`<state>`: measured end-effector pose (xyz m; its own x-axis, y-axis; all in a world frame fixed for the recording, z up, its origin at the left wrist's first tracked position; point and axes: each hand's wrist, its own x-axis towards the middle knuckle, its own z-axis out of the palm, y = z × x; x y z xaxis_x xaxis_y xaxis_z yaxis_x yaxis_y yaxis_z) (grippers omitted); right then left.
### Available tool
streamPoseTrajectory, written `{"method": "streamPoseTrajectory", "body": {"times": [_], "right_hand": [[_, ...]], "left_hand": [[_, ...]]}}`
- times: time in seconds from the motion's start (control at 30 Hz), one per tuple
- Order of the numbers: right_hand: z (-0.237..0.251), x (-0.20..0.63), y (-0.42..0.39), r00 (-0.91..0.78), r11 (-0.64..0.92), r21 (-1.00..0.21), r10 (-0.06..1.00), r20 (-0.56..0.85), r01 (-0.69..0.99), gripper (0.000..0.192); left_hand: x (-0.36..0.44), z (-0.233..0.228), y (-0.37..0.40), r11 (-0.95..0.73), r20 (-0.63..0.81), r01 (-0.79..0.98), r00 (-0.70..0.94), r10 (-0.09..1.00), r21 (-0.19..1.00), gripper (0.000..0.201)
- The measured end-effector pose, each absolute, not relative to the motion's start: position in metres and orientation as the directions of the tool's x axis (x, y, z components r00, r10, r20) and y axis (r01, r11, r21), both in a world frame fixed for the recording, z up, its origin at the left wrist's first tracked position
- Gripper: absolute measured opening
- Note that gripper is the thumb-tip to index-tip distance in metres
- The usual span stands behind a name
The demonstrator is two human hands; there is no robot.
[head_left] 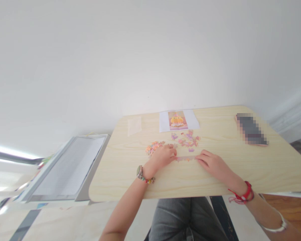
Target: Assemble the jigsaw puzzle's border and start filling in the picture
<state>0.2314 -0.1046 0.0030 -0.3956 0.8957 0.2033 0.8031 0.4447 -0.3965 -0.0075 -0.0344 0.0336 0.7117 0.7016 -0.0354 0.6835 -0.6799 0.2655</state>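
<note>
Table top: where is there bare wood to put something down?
The table is bare along its near edge, left of the left hand, and between the right hand and the phone. It is crowded mid-table: puzzle pieces, an orange pile and the picture sheet.
</note>
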Motion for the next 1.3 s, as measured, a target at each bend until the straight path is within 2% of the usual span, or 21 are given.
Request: {"method": "streamPoseTrajectory", "body": {"times": [0.27,0.4,0.5,0.6,0.67,0.77,0.9,1.13,1.3], "right_hand": [[0.009,0.242,-0.097,-0.275,0.385,-0.531,0.921,0.276,0.755,0.021],[0.021,0.256,-0.073,-0.263,0.363,-0.504,0.929,0.26,0.784,0.022],[0.032,0.261,-0.049,-0.299,0.375,-0.459,0.926,0.23,0.805,0.022],[0.039,0.26,-0.036,-0.371,0.412,-0.473,0.911,0.182,0.779,0.017],[0.04,0.257,-0.039,-0.435,0.436,-0.492,0.892,0.123,0.754,0.016],[0.036,0.253,-0.054,-0.503,0.447,-0.509,0.864,0.033,0.735,0.016],[0.028,0.251,-0.075,-0.502,0.435,-0.52,0.865,0.013,0.735,0.017],[0.019,0.247,-0.079,-0.483,0.452,-0.512,0.872,0.08,0.731,0.021],[0.018,0.245,-0.078,-0.47,0.431,-0.531,0.88,0.069,0.729,0.021]], "left_hand": [[-0.011,0.035,-0.034,-0.688,0.018,0.686,0.705,0.709,0.236,0.013],[-0.015,0.038,-0.032,-0.641,0.088,0.733,0.64,0.763,0.228,0.016],[-0.019,0.038,-0.029,-0.588,0.129,0.78,0.574,0.809,0.213,0.015],[-0.023,0.039,-0.027,-0.562,0.139,0.801,0.545,0.827,0.206,0.014],[-0.024,0.04,-0.027,-0.592,0.122,0.777,0.58,0.805,0.215,0.014],[-0.025,0.042,-0.029,-0.698,0.069,0.682,0.703,0.708,0.219,0.014],[-0.021,0.043,-0.033,-0.777,0.023,0.591,0.793,0.609,0.215,0.012],[-0.013,0.035,-0.033,-0.792,-0.027,0.556,0.822,0.569,0.251,0.01],[-0.012,0.031,-0.032,-0.792,-0.019,0.549,0.825,0.565,0.268,0.012]]}}
